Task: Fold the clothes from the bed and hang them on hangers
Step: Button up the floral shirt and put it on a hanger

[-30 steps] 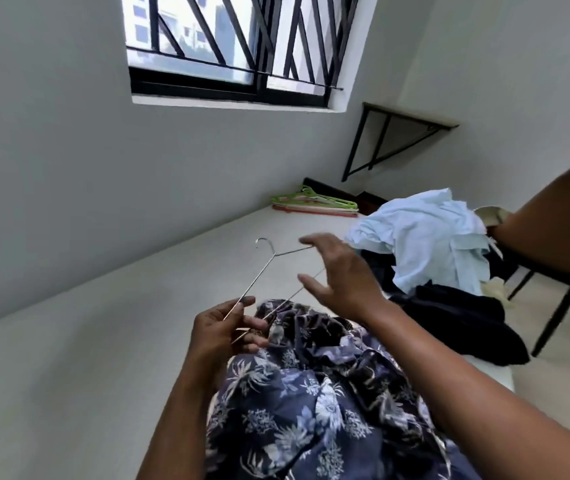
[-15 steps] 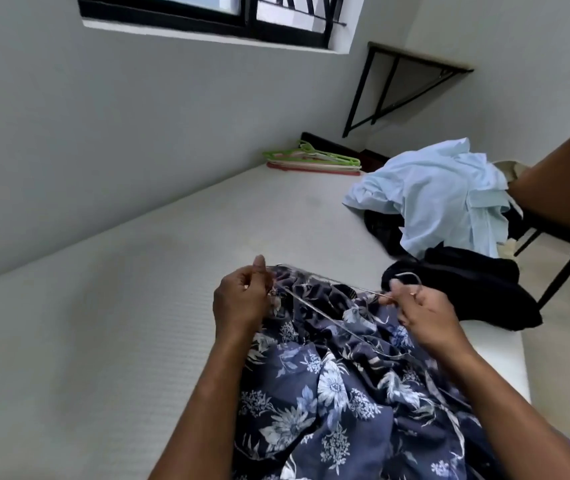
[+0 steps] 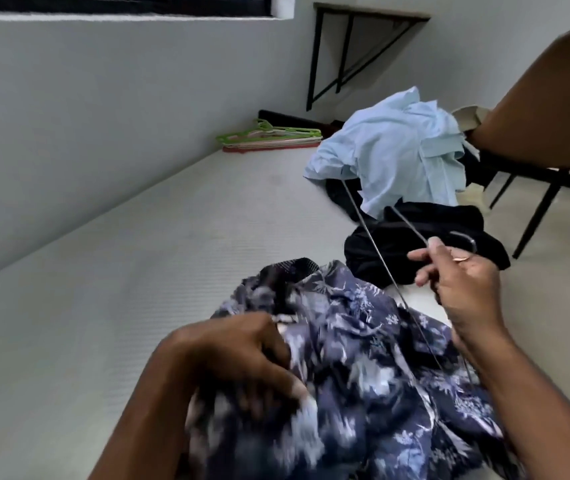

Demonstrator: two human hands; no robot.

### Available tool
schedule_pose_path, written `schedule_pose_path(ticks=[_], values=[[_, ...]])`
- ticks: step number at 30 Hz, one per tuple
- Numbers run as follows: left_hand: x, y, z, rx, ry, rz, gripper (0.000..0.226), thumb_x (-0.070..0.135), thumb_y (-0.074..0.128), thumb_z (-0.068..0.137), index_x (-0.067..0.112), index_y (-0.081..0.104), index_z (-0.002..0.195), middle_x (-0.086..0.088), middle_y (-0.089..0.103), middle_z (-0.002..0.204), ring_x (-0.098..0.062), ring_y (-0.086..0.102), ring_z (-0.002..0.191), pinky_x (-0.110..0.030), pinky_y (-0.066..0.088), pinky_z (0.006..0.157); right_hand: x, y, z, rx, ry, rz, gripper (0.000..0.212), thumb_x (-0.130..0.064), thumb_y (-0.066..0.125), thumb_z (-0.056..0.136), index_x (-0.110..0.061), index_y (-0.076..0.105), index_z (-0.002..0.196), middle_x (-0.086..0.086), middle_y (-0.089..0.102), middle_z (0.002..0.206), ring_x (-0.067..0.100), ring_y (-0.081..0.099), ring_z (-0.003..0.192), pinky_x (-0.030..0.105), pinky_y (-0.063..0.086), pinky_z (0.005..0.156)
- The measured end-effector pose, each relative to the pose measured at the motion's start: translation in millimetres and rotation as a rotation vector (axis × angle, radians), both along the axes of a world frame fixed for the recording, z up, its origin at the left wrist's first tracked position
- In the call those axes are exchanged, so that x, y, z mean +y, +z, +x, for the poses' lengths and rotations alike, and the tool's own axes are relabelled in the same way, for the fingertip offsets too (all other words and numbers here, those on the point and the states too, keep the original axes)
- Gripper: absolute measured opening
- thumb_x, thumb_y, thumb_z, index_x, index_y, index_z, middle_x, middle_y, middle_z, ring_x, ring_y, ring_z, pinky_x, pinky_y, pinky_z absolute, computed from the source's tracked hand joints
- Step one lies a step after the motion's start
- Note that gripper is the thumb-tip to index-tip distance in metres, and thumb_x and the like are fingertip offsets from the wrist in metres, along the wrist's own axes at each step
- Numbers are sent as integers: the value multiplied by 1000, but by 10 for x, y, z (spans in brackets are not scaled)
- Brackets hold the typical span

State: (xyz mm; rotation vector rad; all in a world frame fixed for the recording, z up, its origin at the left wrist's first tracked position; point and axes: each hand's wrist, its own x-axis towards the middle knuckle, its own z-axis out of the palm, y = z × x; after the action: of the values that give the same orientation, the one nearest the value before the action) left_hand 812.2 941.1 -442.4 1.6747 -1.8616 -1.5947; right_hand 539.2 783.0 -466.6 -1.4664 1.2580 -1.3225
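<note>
A dark blue floral shirt [image 3: 356, 368] lies crumpled on the white mattress [image 3: 138, 271] in front of me. My left hand [image 3: 242, 355] grips the shirt's fabric near the collar; it is blurred. My right hand [image 3: 460, 282] pinches a thin metal wire hanger [image 3: 377, 251] near its hook. The hanger is lifted above the shirt and tilts toward the far clothes. A light blue shirt [image 3: 397, 150] lies heaped on black clothes [image 3: 415, 244] near the bed's right edge.
A stack of green and pink plastic hangers [image 3: 269, 138] lies at the bed's far end by the wall. A brown chair [image 3: 546, 109] with black legs stands to the right of the bed. A black-framed wall shelf [image 3: 356, 46] hangs in the corner.
My left hand let go of the hanger and dropped onto the floral shirt. My right hand lifted the hanger up and to the right. The view tilted down.
</note>
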Motion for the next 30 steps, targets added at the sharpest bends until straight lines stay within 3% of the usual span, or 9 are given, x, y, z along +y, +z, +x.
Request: schedule_pose_path(ticks=[2, 6, 10, 13, 16, 19, 21, 25, 30], values=[[78, 143, -160, 150, -12, 217, 46, 48, 72, 95, 2, 78, 91, -22, 77, 90, -30, 74, 75, -33, 62, 68, 43, -95, 68, 129, 29, 14, 33, -32, 61, 105, -15, 79, 83, 4, 73, 64, 1, 59, 51, 26, 45, 62], [162, 301, -139, 86, 63, 47, 54, 59, 62, 95, 10, 81, 81, -16, 72, 66, -21, 63, 47, -23, 51, 50, 95, -400, 254, 493, 127, 11, 27, -37, 60, 103, -25, 77, 85, -7, 76, 79, 15, 72, 77, 33, 55, 72], [40, 47, 43, -122, 747, -415, 62, 63, 63, 92, 12, 68, 58, -3, 58, 48, -19, 55, 45, -29, 46, 50, 178, -538, 421, 765, 284, 107, 26, -37, 63, 100, -28, 72, 78, -6, 70, 73, 20, 66, 76, 35, 52, 71], [-153, -295, 84, -449, 1058, -536, 63, 81, 57, 83, 18, 64, 88, 0, 65, 79, -27, 67, 83, -37, 48, 67, 260, -467, 432, 719, 207, 50, 34, -33, 60, 101, -22, 74, 72, -9, 61, 56, 13, 58, 60, 32, 41, 59], [-254, -556, 43, -618, 937, -276, 78, 87, 59, 77, 17, 51, 110, -4, 63, 98, -32, 64, 95, -37, 47, 71, 271, -258, 324, 468, 76, 54, 38, -25, 61, 100, -19, 73, 64, -5, 65, 53, 14, 56, 52, 31, 41, 58], [-301, -707, 90, -754, 877, -206, 26, 32, 51, 102, 14, 56, 119, -15, 64, 121, -35, 62, 109, -36, 44, 77, 194, -102, 106, 433, -57, 100, 37, -18, 61, 96, -15, 73, 61, -6, 64, 51, 16, 59, 55, 30, 42, 57], [-301, -723, 133, -775, 891, -222, 24, 17, 45, 101, 13, 60, 120, -16, 64, 123, -36, 62, 110, -35, 42, 76, 122, -49, -67, 629, -34, 167, 35, -17, 57, 95, -12, 74, 65, -4, 68, 60, 23, 64, 69, 32, 46, 63], [-294, -629, 144, -653, 1025, -581, 14, 17, 62, 89, 21, 75, 91, -7, 74, 92, -32, 69, 85, -31, 45, 66, 57, 7, -267, 880, -2, 197, 44, -35, 50, 101, -21, 77, 69, -2, 74, 70, 28, 68, 79, 39, 55, 79], [-323, -645, 124, -715, 874, -503, 33, 40, 66, 94, 20, 69, 119, -12, 72, 114, -35, 66, 105, -35, 47, 77, 7, 5, -221, 728, 93, -107, 50, -56, 46, 104, -29, 75, 73, -3, 73, 72, 25, 70, 74, 44, 58, 75]])
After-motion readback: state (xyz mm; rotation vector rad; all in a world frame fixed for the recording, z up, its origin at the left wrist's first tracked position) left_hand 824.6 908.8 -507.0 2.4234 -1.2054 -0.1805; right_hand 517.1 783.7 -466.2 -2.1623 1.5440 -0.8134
